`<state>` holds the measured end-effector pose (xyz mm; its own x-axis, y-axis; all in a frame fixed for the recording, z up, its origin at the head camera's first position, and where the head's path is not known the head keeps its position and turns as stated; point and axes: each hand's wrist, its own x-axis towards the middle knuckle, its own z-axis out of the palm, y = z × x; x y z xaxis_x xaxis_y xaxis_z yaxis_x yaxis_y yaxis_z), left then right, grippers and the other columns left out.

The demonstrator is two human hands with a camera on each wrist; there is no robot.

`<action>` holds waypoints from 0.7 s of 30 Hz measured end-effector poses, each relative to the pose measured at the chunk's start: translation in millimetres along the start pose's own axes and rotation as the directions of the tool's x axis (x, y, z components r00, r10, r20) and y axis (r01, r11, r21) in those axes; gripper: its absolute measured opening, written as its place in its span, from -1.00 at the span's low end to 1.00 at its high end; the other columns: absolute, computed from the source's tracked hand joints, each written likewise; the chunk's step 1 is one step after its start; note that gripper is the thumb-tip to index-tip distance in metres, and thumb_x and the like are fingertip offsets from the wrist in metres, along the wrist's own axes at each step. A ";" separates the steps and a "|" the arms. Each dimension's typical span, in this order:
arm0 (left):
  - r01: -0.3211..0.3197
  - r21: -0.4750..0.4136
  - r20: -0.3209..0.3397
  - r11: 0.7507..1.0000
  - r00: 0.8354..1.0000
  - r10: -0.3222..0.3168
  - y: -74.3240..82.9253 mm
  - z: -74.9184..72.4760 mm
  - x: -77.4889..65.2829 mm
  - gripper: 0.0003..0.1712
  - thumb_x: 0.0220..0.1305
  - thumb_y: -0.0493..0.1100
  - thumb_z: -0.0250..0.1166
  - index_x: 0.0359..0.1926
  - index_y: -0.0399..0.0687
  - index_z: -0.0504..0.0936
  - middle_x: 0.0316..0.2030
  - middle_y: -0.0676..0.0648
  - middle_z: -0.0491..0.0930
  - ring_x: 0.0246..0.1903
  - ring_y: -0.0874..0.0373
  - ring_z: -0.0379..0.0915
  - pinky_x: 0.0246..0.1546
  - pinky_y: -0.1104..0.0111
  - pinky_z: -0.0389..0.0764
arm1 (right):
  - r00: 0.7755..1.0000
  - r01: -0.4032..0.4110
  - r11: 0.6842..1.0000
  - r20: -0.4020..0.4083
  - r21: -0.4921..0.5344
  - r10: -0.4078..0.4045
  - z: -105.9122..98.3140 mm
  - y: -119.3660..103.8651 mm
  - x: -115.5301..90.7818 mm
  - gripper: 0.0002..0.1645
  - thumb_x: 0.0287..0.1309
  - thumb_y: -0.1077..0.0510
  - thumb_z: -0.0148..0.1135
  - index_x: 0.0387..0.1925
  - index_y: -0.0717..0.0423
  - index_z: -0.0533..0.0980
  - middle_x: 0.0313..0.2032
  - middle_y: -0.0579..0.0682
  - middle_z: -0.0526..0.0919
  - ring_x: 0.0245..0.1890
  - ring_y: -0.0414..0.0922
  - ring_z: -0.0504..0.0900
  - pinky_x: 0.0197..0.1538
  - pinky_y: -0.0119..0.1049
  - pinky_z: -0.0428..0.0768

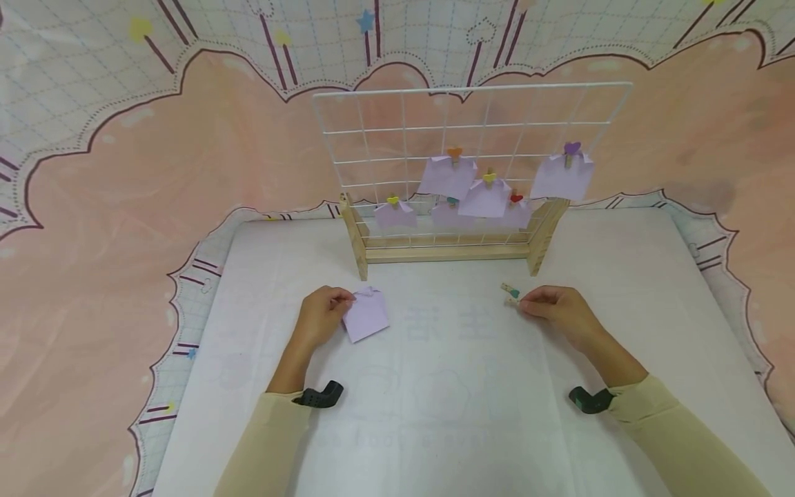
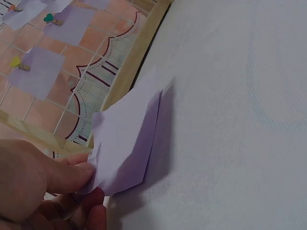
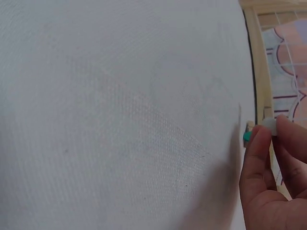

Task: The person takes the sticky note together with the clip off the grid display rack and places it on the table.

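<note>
Rack (image 1: 447,254) on table (image 1: 459,386) at my twelve o'clock, sheets (image 1: 564,179) on it. My left hand (image 1: 321,316) at eleven, paper (image 1: 368,317) at its three. My right hand (image 1: 564,312) at one, clip (image 1: 510,290) at its ten.

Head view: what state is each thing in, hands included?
Lilac paper: unclipped, pinched by left hand, creased near the grip
Green-trimmed clip: pinched by right hand; open or closed unclear
Grid rack: standing on white table
Six other papers: clipped to its wires

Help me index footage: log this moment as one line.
left hand: pinches loose paper | right hand: pinches green peg | rack: beyond both hands, bears pegged papers
</note>
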<state>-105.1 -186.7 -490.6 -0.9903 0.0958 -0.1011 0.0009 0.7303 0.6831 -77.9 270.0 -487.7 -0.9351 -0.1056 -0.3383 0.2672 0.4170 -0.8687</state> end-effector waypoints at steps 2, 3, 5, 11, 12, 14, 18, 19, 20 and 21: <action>-0.017 0.007 -0.004 1.000 1.000 0.017 1.1 0.9 1.0 -0.82 0.39 -0.32 0.25 -0.11 -0.18 0.76 -0.24 -0.18 0.62 -0.30 0.02 0.44 -0.27 0.30 0.42 | 1.000 0.007 0.999 -0.006 -0.046 -0.007 0.6 0.6 0.3 -0.57 0.29 0.03 0.39 -0.02 0.32 0.64 -0.16 -0.05 0.72 -0.14 -0.25 0.51 -0.11 -0.47 0.54; -0.025 0.010 -0.007 1.000 1.000 0.025 1.7 1.1 1.6 -0.82 0.39 -0.33 0.25 -0.10 -0.17 0.76 -0.24 -0.17 0.63 -0.31 0.04 0.45 -0.29 0.31 0.42 | 1.000 0.010 0.998 -0.010 -0.067 -0.010 1.0 0.8 0.4 -0.57 0.29 0.01 0.39 -0.03 0.30 0.65 -0.15 -0.02 0.71 -0.13 -0.22 0.50 -0.12 -0.46 0.53; -0.037 0.007 -0.018 0.999 0.999 0.037 2.8 1.6 2.6 -0.84 0.39 -0.33 0.26 -0.11 -0.16 0.75 -0.25 -0.16 0.65 -0.33 0.05 0.47 -0.31 0.33 0.44 | 1.000 0.009 0.994 -0.021 -0.112 -0.012 1.6 1.5 1.0 -0.58 0.28 -0.02 0.40 -0.05 0.26 0.67 -0.13 0.02 0.71 -0.13 -0.18 0.47 -0.14 -0.44 0.51; -0.040 -0.022 -0.066 0.999 0.997 0.038 4.5 4.4 5.7 -0.92 0.37 -0.30 0.30 -0.16 -0.15 0.70 -0.28 -0.14 0.69 -0.33 0.04 0.58 -0.31 0.32 0.52 | 0.999 0.003 0.987 -0.049 -0.160 -0.011 3.3 2.1 3.1 -0.61 0.28 -0.01 0.41 -0.08 0.25 0.68 -0.15 0.08 0.72 -0.13 -0.11 0.47 -0.17 -0.40 0.50; -0.036 -0.027 -0.075 0.999 0.997 0.034 4.8 5.0 6.1 -0.93 0.37 -0.30 0.31 -0.16 -0.16 0.69 -0.28 -0.15 0.69 -0.32 0.03 0.59 -0.29 0.31 0.53 | 0.998 0.001 0.986 -0.055 -0.166 -0.010 3.5 2.1 3.5 -0.61 0.27 -0.01 0.41 -0.09 0.24 0.68 -0.15 0.08 0.72 -0.13 -0.11 0.47 -0.17 -0.40 0.50; -0.028 -0.036 -0.093 0.999 0.995 0.025 5.6 6.3 6.7 -0.93 0.36 -0.29 0.32 -0.16 -0.17 0.67 -0.29 -0.16 0.69 -0.29 0.00 0.61 -0.25 0.28 0.56 | 0.998 -0.003 0.985 -0.065 -0.172 -0.008 4.1 1.8 4.3 -0.61 0.26 0.00 0.42 -0.09 0.25 0.69 -0.14 0.09 0.74 -0.13 -0.11 0.49 -0.15 -0.40 0.49; -0.006 -0.053 -0.116 0.999 0.993 0.000 6.2 8.6 7.7 -0.90 0.33 -0.29 0.34 -0.15 -0.20 0.65 -0.27 -0.18 0.70 -0.24 -0.03 0.61 -0.17 0.24 0.57 | 0.997 -0.016 0.983 -0.079 -0.184 0.002 6.3 0.6 6.3 -0.59 0.25 -0.02 0.43 -0.07 0.24 0.69 -0.10 0.11 0.75 -0.08 -0.10 0.51 -0.09 -0.41 0.48; 0.001 -0.059 -0.118 0.998 0.993 -0.008 6.1 9.2 7.9 -0.89 0.33 -0.30 0.34 -0.15 -0.20 0.64 -0.27 -0.19 0.70 -0.24 -0.03 0.60 -0.17 0.24 0.57 | 0.997 -0.020 0.983 -0.081 -0.185 0.005 6.8 0.2 6.8 -0.59 0.26 -0.02 0.42 -0.07 0.23 0.69 -0.09 0.11 0.75 -0.07 -0.10 0.52 -0.07 -0.40 0.48; 0.009 -0.063 -0.117 0.998 0.993 -0.016 5.8 9.8 8.1 -0.88 0.33 -0.29 0.35 -0.14 -0.20 0.64 -0.27 -0.19 0.69 -0.24 -0.03 0.59 -0.18 0.25 0.56 | 0.997 -0.023 0.982 -0.082 -0.187 0.008 7.4 -0.2 7.3 -0.59 0.26 -0.03 0.42 -0.07 0.23 0.69 -0.09 0.11 0.75 -0.06 -0.09 0.53 -0.06 -0.40 0.48; 0.017 -0.070 -0.114 0.997 0.993 -0.025 5.5 10.4 8.4 -0.88 0.33 -0.29 0.35 -0.14 -0.20 0.63 -0.27 -0.19 0.69 -0.24 -0.02 0.58 -0.19 0.27 0.55 | 0.996 -0.026 0.982 -0.084 -0.189 0.010 7.8 -0.6 7.8 -0.60 0.27 -0.03 0.42 -0.06 0.22 0.69 -0.09 0.11 0.76 -0.06 -0.09 0.53 -0.06 -0.40 0.48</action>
<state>-111.9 -174.8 -495.3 -0.9994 0.0003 -0.0350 -0.0254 0.6825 0.7304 -83.5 261.9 -492.7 -0.9487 -0.0248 -0.3152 0.2426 0.5823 -0.7759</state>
